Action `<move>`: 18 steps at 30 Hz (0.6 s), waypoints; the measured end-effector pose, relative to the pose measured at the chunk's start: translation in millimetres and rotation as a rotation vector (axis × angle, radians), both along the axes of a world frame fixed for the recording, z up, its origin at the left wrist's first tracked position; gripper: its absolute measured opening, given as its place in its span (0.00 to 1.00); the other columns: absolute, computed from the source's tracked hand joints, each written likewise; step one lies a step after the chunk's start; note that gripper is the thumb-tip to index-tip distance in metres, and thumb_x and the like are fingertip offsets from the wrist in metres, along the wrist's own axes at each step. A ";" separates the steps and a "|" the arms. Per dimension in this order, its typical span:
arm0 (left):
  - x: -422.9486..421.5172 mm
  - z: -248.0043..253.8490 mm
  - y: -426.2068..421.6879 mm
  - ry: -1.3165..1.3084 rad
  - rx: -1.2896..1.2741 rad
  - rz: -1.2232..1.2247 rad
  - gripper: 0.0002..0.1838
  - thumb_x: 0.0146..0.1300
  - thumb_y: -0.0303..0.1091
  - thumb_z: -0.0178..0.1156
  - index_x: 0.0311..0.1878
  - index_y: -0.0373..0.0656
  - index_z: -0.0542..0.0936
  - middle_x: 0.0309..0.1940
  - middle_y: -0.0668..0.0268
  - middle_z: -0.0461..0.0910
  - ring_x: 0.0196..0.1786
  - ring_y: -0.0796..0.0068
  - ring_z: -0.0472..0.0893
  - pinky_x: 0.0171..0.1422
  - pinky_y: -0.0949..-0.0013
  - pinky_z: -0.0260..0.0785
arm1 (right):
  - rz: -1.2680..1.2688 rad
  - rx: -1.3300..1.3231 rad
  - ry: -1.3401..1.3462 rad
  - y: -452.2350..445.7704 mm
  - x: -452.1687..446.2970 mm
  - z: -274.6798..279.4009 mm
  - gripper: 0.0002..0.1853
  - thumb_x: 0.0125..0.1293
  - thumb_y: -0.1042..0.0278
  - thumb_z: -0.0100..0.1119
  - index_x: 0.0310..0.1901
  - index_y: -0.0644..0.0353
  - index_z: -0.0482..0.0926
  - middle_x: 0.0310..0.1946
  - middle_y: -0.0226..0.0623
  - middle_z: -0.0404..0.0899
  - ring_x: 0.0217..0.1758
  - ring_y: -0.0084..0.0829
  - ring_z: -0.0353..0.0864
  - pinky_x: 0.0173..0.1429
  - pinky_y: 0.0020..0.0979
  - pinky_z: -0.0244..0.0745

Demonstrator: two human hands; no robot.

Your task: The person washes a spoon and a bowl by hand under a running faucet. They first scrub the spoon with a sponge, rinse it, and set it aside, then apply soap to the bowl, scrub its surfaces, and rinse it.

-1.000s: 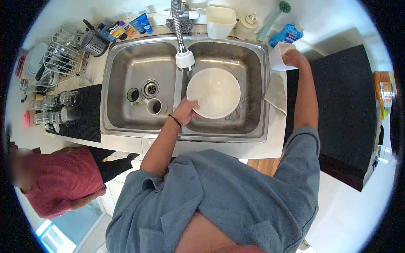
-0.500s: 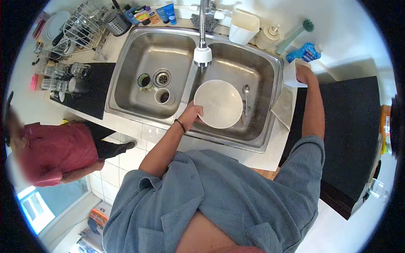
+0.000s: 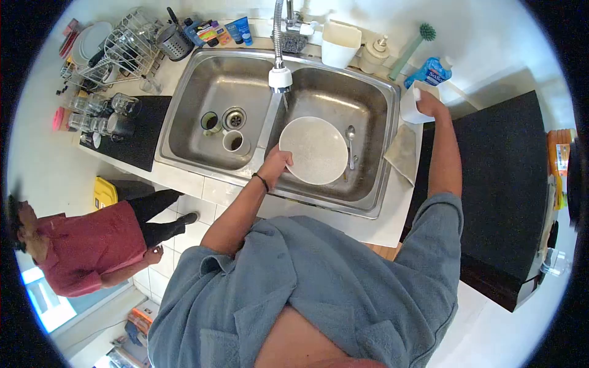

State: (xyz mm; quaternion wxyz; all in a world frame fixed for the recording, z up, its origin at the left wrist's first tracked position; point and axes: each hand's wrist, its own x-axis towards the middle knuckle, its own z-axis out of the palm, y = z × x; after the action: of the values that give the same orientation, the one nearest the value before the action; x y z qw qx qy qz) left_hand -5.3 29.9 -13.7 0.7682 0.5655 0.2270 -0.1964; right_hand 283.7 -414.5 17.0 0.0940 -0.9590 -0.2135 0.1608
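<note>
My left hand (image 3: 277, 164) grips the near left rim of a round white plate (image 3: 313, 151), which I hold over the right sink basin (image 3: 374, 178). Over a white container (image 3: 411, 107) beside the sink's right rim is my right hand (image 3: 431, 104). Its fingers are closed at the container's mouth, with something small and whitish at their tips that I cannot make out. A spoon (image 3: 350, 133) and other cutlery lie in the basin, partly behind the plate. Above hangs the faucet head (image 3: 280, 78), a thin stream seemingly falling from it.
Two mugs, one greenish (image 3: 211, 122) and one white (image 3: 233, 141), stand in the left basin. A cloth (image 3: 402, 154) lies right of the sink. Glasses (image 3: 101, 124) and a dish rack (image 3: 129, 52) are at the left. A person in a red shirt (image 3: 98, 245) stands to my left.
My right hand has drawn back from inside the white container to its rim. My left hand still holds the plate. The whole view has shifted slightly, and the other person's arm has moved.
</note>
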 end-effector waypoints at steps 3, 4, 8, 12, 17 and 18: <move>0.4 8.5 -4.7 -0.031 0.033 0.006 0.28 0.43 0.27 0.50 0.53 0.36 0.71 0.34 0.66 0.72 0.33 0.74 0.74 0.35 0.71 0.70 | -0.137 0.053 -0.105 1.4 -10.1 7.4 0.20 0.54 0.64 0.55 0.49 0.61 0.76 0.49 0.56 0.77 0.54 0.54 0.75 0.58 0.45 0.70; 1.4 15.7 -4.1 -0.029 0.079 -0.011 0.28 0.43 0.27 0.50 0.53 0.35 0.71 0.35 0.66 0.72 0.34 0.73 0.74 0.36 0.71 0.71 | -0.257 0.127 -0.183 1.0 -7.0 9.7 0.20 0.56 0.62 0.54 0.48 0.62 0.76 0.48 0.57 0.77 0.54 0.55 0.75 0.58 0.45 0.69; 6.8 1.1 3.7 0.009 0.066 -0.036 0.27 0.45 0.28 0.50 0.54 0.35 0.71 0.38 0.64 0.74 0.37 0.72 0.76 0.38 0.71 0.72 | -0.307 0.102 -0.202 38.2 -52.0 54.4 0.23 0.66 0.57 0.46 0.55 0.67 0.71 0.52 0.55 0.76 0.57 0.53 0.73 0.60 0.42 0.68; 17.8 -0.8 7.3 -0.004 0.145 -0.078 0.31 0.46 0.30 0.49 0.60 0.40 0.69 0.42 0.64 0.75 0.45 0.67 0.75 0.44 0.61 0.71 | -0.311 0.684 -0.096 144.2 -158.3 40.9 0.22 0.63 0.62 0.52 0.56 0.66 0.69 0.57 0.51 0.73 0.57 0.44 0.75 0.59 0.42 0.69; 26.2 1.6 2.9 -0.138 0.187 -0.059 0.31 0.47 0.31 0.49 0.60 0.38 0.70 0.47 0.59 0.77 0.48 0.65 0.75 0.51 0.64 0.69 | -0.393 0.401 -0.263 261.2 -229.9 -8.0 0.22 0.59 0.62 0.59 0.50 0.66 0.68 0.47 0.59 0.71 0.48 0.60 0.75 0.50 0.49 0.73; 27.8 -2.7 2.9 -0.189 0.235 -0.071 0.31 0.47 0.32 0.49 0.60 0.38 0.70 0.48 0.58 0.77 0.49 0.64 0.76 0.52 0.65 0.69 | -0.366 0.437 -0.305 275.4 -229.1 -31.0 0.19 0.58 0.64 0.59 0.48 0.65 0.69 0.45 0.57 0.70 0.46 0.59 0.74 0.50 0.49 0.72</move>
State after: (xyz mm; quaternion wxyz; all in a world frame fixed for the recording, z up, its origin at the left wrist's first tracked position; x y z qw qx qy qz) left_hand 22.4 32.8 -16.5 0.7072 0.6751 0.1552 -0.1414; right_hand 54.6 -139.2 -14.0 0.2918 -0.9517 -0.0788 -0.0541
